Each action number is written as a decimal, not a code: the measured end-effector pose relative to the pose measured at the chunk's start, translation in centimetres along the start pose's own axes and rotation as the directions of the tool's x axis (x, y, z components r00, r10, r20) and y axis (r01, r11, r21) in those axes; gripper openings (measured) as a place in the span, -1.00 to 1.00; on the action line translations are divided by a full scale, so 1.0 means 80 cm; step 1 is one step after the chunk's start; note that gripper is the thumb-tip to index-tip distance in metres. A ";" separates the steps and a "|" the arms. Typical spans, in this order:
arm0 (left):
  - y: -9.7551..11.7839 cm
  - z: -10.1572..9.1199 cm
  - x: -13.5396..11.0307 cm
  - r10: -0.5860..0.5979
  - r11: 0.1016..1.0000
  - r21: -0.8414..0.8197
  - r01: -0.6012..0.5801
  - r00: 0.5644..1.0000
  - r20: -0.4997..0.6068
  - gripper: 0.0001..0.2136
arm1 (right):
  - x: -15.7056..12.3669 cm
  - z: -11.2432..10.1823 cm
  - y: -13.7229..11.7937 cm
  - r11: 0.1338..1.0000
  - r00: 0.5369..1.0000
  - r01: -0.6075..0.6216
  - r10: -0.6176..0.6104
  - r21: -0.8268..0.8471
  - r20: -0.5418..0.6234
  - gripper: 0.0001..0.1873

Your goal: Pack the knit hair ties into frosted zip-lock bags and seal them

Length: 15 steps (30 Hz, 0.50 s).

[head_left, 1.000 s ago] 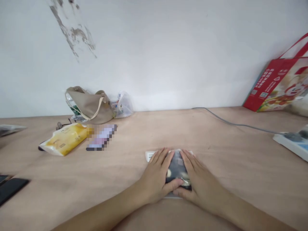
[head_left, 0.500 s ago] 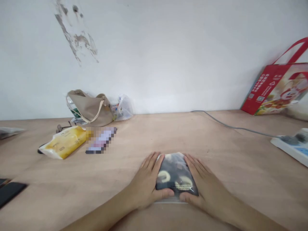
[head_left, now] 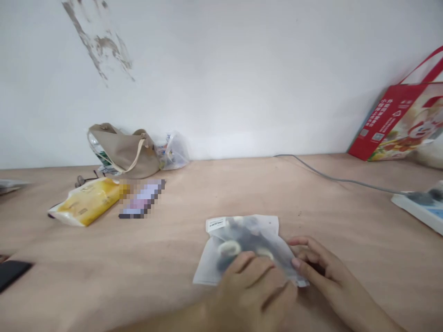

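A frosted plastic bag (head_left: 242,235) with a dark item inside and a white label at its far left corner lies flat on the wooden table (head_left: 194,193) in front of me. My left hand (head_left: 256,288) lies over the bag's near edge, its fingers bent and pressed onto it. My right hand (head_left: 318,267) is at the bag's near right corner, fingers curled, the fingertips gripping the plastic edge. The picture is somewhat blurred.
At the back left are a beige shoulder bag (head_left: 121,150), a small clear bag (head_left: 173,150), a yellow packet (head_left: 85,200) and a pixelated flat item (head_left: 141,198). A dark phone (head_left: 12,272) lies far left. At right are a red gift bag (head_left: 401,122), a grey cable (head_left: 332,177) and a power strip (head_left: 418,207).
Both hands lay flat on either side of the folded bag; now the bag is spread out wider, and both hands have pulled back to its near edge and right corner.
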State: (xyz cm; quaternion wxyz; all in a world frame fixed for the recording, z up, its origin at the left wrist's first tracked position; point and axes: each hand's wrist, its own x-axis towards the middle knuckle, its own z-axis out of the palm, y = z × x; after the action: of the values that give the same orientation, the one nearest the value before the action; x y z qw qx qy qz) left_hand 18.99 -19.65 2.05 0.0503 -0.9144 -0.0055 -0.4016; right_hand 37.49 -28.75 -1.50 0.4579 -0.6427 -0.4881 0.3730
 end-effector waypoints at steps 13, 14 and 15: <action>-0.002 0.023 0.013 0.155 0.985 0.059 -0.161 0.982 0.105 -0.79 | 0.002 0.013 0.008 0.996 0.990 0.053 -0.043 0.074 -0.138 -0.77; -0.005 0.018 0.010 0.153 0.985 0.062 -0.160 0.983 0.105 -0.79 | 0.003 0.011 0.011 0.997 0.989 0.054 -0.045 0.063 -0.138 -0.77; -0.008 0.013 0.007 0.147 0.986 0.065 -0.154 0.984 0.101 -0.78 | 0.004 0.010 0.013 0.997 0.989 0.049 -0.041 0.053 -0.139 -0.77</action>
State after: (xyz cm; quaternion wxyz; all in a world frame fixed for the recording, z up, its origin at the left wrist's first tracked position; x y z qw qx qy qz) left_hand 20.10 -18.91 1.77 0.1132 -0.9280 0.0468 -0.3520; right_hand 37.13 -28.33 -2.72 0.5167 -0.6427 -0.4590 0.3307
